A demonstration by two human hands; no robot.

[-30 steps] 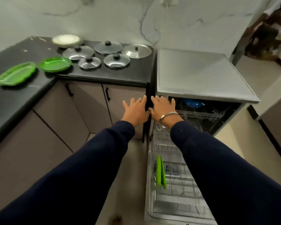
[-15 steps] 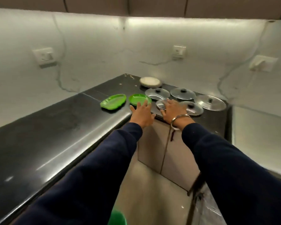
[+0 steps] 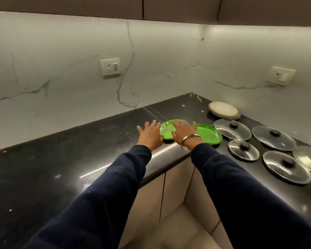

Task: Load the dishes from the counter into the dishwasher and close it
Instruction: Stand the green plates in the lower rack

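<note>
Neither hand grips: left hand (image 3: 150,134) and right hand (image 3: 183,132) hover with spread fingers over the oval green plate (image 3: 166,131) on the black counter (image 3: 65,159). Remaining, by my reckoning: round green plate (image 3: 209,134), pale stacked plates (image 3: 223,109), glossy knobbed lids (image 3: 232,129); dishwasher unseen.

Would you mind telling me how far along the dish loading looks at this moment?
Nothing loaded shows here; the dishwasher is out of view. In hand: the left hand and right hand reach with spread fingers over the two green plates. Left: those plates, the white plates and the lids remain on the counter.
</note>
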